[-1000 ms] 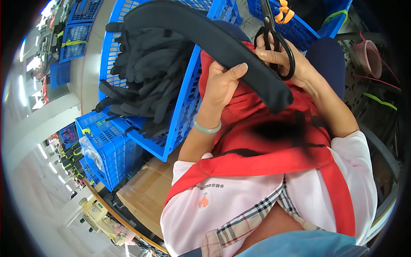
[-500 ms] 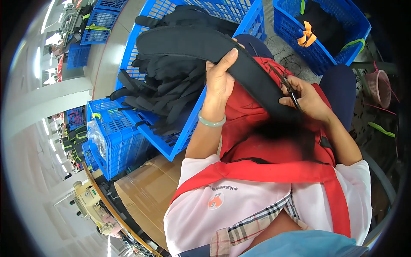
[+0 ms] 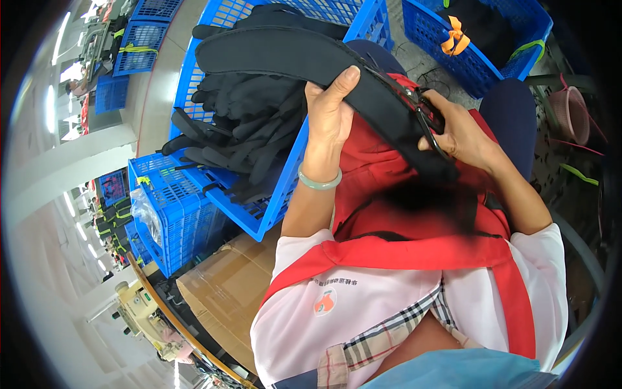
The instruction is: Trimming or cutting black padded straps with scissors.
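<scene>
A long, curved black padded fabric strip (image 3: 278,55) stretches across the middle, its far end over a blue crate. My left hand (image 3: 329,113) grips it near its middle, thumb on top and fingers underneath. My right hand (image 3: 465,133) is closed around the dark handles of a pair of scissors (image 3: 422,117). The blades lie along the strip's right edge, pointing up and left toward my left hand. Whether they touch the fabric I cannot tell. The strip's near end falls over my red apron (image 3: 369,172), where a dark blur hides detail.
Under the strip, a blue crate (image 3: 285,194) holds many similar black pieces (image 3: 259,129). Another blue crate (image 3: 476,84) with an orange ribbon stands far right, near a pink basket (image 3: 570,117). At left are a cardboard box (image 3: 227,279), a stacked crate (image 3: 175,227) and a sewing machine (image 3: 142,311).
The scissors have swung from pointing across the strip to lying along its right edge, blades nearer my left hand. My right hand's grip on the handles has shifted. The view has moved slightly.
</scene>
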The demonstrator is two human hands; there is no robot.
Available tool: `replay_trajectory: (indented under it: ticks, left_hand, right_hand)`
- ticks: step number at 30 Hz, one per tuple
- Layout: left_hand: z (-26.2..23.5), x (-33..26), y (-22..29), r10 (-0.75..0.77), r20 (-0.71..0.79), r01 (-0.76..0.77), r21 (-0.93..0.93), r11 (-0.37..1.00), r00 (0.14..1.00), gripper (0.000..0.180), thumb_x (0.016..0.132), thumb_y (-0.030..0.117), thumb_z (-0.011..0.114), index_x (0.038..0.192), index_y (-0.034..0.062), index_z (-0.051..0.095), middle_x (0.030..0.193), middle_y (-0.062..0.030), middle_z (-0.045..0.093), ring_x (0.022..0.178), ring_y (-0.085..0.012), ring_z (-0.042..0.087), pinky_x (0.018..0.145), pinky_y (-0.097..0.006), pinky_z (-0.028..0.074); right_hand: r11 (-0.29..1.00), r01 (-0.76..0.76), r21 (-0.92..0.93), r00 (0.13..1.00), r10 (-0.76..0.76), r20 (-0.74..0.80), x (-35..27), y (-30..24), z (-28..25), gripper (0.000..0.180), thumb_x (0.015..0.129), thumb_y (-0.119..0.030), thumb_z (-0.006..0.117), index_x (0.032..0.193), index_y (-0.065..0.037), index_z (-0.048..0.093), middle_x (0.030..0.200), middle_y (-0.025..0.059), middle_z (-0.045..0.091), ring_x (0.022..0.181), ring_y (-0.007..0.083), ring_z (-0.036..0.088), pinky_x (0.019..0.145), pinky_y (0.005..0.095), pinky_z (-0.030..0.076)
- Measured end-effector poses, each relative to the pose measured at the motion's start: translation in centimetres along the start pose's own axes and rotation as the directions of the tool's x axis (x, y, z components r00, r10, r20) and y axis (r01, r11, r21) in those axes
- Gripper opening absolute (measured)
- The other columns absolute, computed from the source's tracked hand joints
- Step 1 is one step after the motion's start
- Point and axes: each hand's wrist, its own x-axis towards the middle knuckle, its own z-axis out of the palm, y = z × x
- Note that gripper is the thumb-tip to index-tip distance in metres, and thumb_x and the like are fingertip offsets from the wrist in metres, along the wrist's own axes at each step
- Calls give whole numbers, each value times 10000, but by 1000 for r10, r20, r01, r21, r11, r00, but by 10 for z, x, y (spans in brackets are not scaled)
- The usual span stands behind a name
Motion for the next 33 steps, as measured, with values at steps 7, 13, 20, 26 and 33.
replay_trajectory:
  ticks: [7, 13, 20, 26, 33]
  left_hand:
    - [-6, -1, -9, -4, 58, 4, -1, 1000, 998, 305, 819, -13, 706, 1097, 49, 596, 1003, -51, 632, 930, -168, 624, 884, -335, 519]
    - [1, -2, -12, 27, 26, -26, -14, 1000, 999, 201, 796, -23, 721, 975, 27, 645, 915, -33, 661, 818, -129, 628, 799, -277, 510]
    - [1, -5, -12, -18, 74, 14, 47, 999, 997, 183, 805, -29, 707, 969, 23, 646, 911, -35, 663, 824, -126, 628, 794, -278, 509]
    - [8, -7, -10, -3, 65, 2, 10, 1000, 998, 181, 809, -30, 700, 974, 21, 648, 919, -50, 669, 834, -148, 647, 808, -301, 529]
    - [17, 4, 3, 30, 103, -24, -54, 998, 994, 166, 811, -36, 693, 964, 22, 662, 907, -66, 682, 823, -158, 666, 768, -302, 554]
  right_hand:
    - [986, 93, -141, 990, -107, -92, 9, 2, 9, 685, 729, -472, 773, 1108, 34, 509, 716, 190, 533, 654, 285, 515, 627, 388, 416]
    - [996, 63, -61, 991, -70, -117, 11, 6, 9, 644, 741, -463, 768, 1069, 37, 528, 650, 189, 511, 574, 276, 502, 571, 383, 412]
    - [1000, -9, -25, 997, 7, -82, 17, -6, 2, 594, 759, -431, 766, 1062, 31, 549, 617, 151, 470, 550, 233, 450, 539, 360, 388]
    - [998, 20, -60, 993, -27, -116, 17, -10, -1, 569, 769, -419, 763, 1044, 31, 547, 630, 137, 469, 564, 202, 444, 542, 354, 384]
    - [983, 153, -101, 968, -170, -185, 23, -13, -1, 562, 773, -425, 760, 1005, 30, 527, 659, 139, 488, 592, 199, 446, 559, 346, 393]
